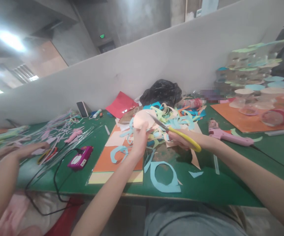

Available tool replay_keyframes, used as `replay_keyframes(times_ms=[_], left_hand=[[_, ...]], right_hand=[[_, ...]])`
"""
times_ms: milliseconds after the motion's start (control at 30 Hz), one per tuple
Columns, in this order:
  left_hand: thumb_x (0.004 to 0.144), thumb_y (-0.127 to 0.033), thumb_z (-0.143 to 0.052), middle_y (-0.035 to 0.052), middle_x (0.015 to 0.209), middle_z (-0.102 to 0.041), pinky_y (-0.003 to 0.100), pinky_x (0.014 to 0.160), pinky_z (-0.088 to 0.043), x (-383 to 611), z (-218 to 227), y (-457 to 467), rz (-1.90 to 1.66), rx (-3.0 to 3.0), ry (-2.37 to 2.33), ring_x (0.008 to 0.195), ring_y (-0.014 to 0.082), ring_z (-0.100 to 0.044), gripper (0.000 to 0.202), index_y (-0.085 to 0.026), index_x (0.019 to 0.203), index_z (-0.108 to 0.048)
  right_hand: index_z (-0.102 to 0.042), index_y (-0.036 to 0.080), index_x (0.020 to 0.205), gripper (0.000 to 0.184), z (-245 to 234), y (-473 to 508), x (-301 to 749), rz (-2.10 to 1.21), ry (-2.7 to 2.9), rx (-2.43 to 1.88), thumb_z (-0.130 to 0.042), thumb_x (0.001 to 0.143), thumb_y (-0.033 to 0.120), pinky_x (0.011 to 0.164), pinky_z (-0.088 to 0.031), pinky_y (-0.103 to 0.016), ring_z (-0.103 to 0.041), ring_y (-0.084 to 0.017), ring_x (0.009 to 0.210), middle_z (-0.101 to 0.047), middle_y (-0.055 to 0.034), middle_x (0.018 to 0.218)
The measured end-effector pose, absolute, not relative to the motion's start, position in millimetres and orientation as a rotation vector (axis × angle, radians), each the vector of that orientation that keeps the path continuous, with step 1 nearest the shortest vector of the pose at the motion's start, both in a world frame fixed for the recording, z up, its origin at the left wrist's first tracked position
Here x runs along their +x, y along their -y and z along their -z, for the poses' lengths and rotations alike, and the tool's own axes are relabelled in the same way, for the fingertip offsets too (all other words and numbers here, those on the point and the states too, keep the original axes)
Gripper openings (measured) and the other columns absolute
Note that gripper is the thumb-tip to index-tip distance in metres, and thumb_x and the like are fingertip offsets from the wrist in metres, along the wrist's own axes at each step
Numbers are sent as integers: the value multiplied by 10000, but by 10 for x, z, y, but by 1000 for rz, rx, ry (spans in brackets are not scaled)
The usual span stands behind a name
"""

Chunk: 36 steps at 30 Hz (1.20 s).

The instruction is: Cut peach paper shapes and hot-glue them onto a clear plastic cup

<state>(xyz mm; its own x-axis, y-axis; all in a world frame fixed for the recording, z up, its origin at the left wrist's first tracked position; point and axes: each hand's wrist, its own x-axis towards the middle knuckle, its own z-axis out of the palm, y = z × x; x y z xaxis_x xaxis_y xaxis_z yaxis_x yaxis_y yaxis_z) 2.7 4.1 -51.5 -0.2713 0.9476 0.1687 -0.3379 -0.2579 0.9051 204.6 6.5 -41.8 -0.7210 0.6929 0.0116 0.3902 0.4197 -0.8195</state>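
Note:
My left hand pinches a pale peach paper piece with a rounded outline and holds it up over the table. In my right hand is a pair of scissors with yellow handles, its blades reaching to the paper's right side. Behind and beside both hands lies a heap of curled paper scraps in blue, green and peach. Nearer the table edge rests a blue sheet with a round hole. Orange card sheets lie beneath my left forearm.
A pink glue gun with a cord lies at right, near an orange board bearing stacked clear cups and paper discs. At left are a purple power block, black cables and a co-worker's hand. A black plastic bag sits against the partition.

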Motion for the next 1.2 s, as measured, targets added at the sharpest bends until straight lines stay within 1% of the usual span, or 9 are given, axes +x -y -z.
replay_keyframes(times_ms=[100,233,433,567,667,800,933,1067,1200], left_hand=[[702,-338,-725,61,904,-670,334,783,-535,24,514,-48,-1687,942,-962,894,196,-647,252,-171,866,-632],[715,-330,-720,57,900,-676,323,748,-527,14,526,-66,-1675,910,-963,770,159,-625,269,-163,915,-650],[724,-343,-711,46,902,-661,296,678,-514,11,529,-75,-1686,913,-958,681,125,-580,279,-152,917,-647],[737,-349,-694,30,854,-649,270,627,-492,5,538,-67,-1663,952,-970,648,115,-559,230,-163,857,-629],[745,-337,-680,24,828,-633,259,601,-480,-5,553,-64,-1625,994,-991,638,114,-550,201,-165,831,-622],[741,-342,-680,26,804,-619,240,554,-456,-28,559,-78,-1608,1016,-1010,644,123,-546,212,-170,851,-627],[737,-365,-681,22,753,-596,234,538,-446,-32,532,-82,-1603,1034,-1043,633,121,-528,214,-168,783,-612],[739,-411,-702,6,723,-567,230,527,-446,-2,487,-55,-1600,1019,-1014,605,109,-508,264,-175,792,-596],[724,-387,-749,-2,729,-565,237,543,-449,10,472,-27,-1569,1080,-1022,609,110,-531,271,-192,812,-583]], right_hand=[[-330,225,685,554,406,-45,2025,-1371,2235,-983,-288,913,729,450,-340,-234,-382,-85,429,-358,69,533],[-370,218,666,615,355,2,1976,-1419,2162,-1110,-255,877,784,439,-332,-243,-398,-88,393,-401,56,479],[-377,218,591,634,300,32,1986,-1308,2216,-1157,-232,904,751,497,-358,-275,-386,-98,380,-401,31,382],[-365,227,613,590,326,-7,2041,-1212,2332,-990,-213,944,692,571,-388,-293,-404,-122,481,-422,22,452],[-346,232,651,539,337,-27,2057,-1153,2370,-930,-227,958,659,568,-369,-291,-377,-123,514,-416,31,529],[-338,231,609,576,316,-16,2052,-1222,2358,-993,-205,953,675,575,-387,-296,-389,-118,468,-411,32,463],[-355,217,554,640,304,5,2044,-1253,2331,-1048,-196,939,702,603,-406,-296,-400,-102,423,-422,27,412],[-379,211,585,637,337,4,2022,-1286,2280,-1096,-218,921,728,555,-391,-279,-411,-97,382,-432,35,396],[-401,215,660,594,367,-6,2008,-1339,2210,-1105,-233,922,721,524,-387,-270,-414,-101,369,-426,54,395]])
